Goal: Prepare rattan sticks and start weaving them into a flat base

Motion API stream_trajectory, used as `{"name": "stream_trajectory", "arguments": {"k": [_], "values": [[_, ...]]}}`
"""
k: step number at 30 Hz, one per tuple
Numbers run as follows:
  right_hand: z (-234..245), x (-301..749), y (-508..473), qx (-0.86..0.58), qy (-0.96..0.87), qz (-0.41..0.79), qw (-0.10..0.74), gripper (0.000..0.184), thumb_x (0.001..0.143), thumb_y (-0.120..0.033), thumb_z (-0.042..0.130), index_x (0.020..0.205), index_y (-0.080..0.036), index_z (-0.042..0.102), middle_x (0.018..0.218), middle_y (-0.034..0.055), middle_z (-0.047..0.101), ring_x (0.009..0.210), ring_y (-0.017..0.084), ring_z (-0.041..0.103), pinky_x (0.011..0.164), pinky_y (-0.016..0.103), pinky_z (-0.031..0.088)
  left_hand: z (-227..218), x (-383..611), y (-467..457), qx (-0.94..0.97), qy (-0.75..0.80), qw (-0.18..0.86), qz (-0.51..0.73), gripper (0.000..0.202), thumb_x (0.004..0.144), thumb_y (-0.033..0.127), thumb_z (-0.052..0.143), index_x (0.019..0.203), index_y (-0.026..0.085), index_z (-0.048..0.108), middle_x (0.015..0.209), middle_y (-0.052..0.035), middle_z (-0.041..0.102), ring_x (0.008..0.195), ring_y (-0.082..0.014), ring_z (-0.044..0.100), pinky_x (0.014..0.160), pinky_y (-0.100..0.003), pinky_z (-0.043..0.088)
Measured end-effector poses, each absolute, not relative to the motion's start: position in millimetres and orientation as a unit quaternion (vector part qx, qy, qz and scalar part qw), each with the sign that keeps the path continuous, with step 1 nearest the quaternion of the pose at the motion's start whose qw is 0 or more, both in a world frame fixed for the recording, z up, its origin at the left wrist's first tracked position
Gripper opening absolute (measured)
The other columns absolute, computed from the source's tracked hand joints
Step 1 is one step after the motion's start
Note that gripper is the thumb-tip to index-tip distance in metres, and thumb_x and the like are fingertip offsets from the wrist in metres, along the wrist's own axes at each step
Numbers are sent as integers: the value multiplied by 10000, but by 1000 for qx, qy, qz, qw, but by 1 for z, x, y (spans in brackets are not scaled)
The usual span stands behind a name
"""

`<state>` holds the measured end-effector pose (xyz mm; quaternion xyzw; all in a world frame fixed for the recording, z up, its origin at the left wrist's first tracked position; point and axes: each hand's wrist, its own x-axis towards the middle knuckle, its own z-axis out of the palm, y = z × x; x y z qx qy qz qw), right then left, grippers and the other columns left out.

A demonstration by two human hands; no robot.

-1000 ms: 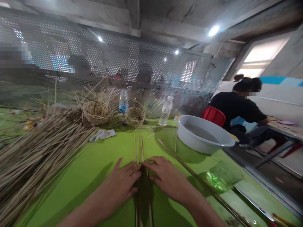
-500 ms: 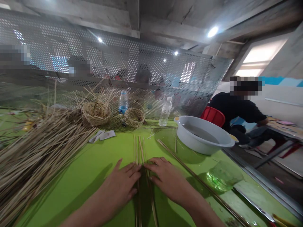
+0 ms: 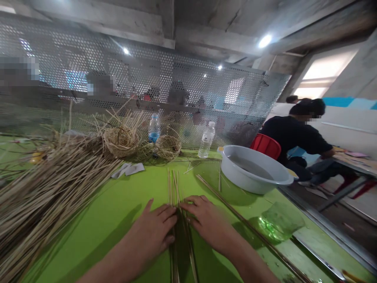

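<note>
Tan, slender strips of plant material (image 3: pixel 170 188) run away from the person across the bright green tabletop (image 3: pixel 141 192), between and under the fingertips of both hands. The left hand (image 3: pixel 149 228) lies palm down, fingers loosely spread and unclenched; the right hand (image 3: pixel 209 222) is likewise relaxed, fingers bent toward the same strips, thumb apart. Neither appears to grip anything, though the exact contact under the fingertips is hidden.

That light hold is the main weakness: some strips cross just beyond the hands and fan apart nearer the body, so a sideways nudge or a lifted finger could let them roll or slide out of line. Droplets near the long, grey metal-bladed tool (image 3: pixel 318 257) suggest a wet surface, which may make slipping likelier. The right forearm lies close to the long brown sticks (image 3: pixel 235 213) and, beyond them, the translucent green plastic container (image 3: pixel 281 224); an outward elbow swing could shift the sticks or knock the container
</note>
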<state>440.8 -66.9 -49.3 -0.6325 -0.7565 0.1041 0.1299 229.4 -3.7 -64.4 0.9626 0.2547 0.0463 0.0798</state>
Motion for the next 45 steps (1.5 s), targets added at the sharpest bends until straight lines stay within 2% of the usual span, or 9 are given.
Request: {"name": "stream_trajectory", "arguments": {"k": [10,15,22,28,35,42,45], "values": [[-46,436,-68,-650,-743,99,126,340,944,-221,540,1251,-242,685,1234,60,666,1152,256,557,1021,365,406,-57,234,-11,962,261,72,39,412,898,243,657,1307,217,621,1475,-123,556,1389,-342,479,1181,-689,244],[-45,435,-67,-654,-737,105,135,358,936,-201,534,1261,-230,680,1225,61,672,1146,258,562,1010,374,412,-51,237,-12,960,265,87,5,393,908,250,648,1295,182,618,1512,-149,506,1415,-341,444,1186,-676,243],[-51,437,-65,-654,-736,105,140,448,936,-190,531,1370,-262,617,1369,65,598,1240,261,515,1092,388,370,-57,235,-8,960,255,115,14,582,936,463,587,1448,204,495,1534,-154,470,1457,-342,370,1190,-692,182],[-55,439,-62,-664,-728,105,135,450,918,-234,595,1365,-279,621,1408,67,567,1289,272,489,1110,407,357,-47,237,-17,947,285,144,-25,608,913,328,609,1486,189,465,1577,-139,374,1467,-342,340,1205,-667,183],[-56,439,-64,-671,-718,100,153,408,913,-244,617,1318,-273,654,1342,57,614,1241,263,520,1076,390,375,-53,238,-16,945,291,146,-26,648,892,331,628,1499,192,447,1571,-147,348,1461,-365,331,1189,-705,150],[-57,437,-65,-675,-715,95,156,412,905,-232,617,1313,-272,655,1325,50,621,1218,261,529,1046,371,396,-52,241,-20,944,298,135,-36,659,882,285,625,1499,143,442,1573,-165,329,1469,-363,308,1202,-674,151],[-57,436,-65,-674,-714,98,161,416,904,-217,611,1317,-252,653,1329,54,618,1218,259,525,1057,366,391,-54,240,-21,946,293,136,-22,641,889,295,611,1495,156,452,1577,-161,334,1468,-360,317,1201,-669,164]]}}
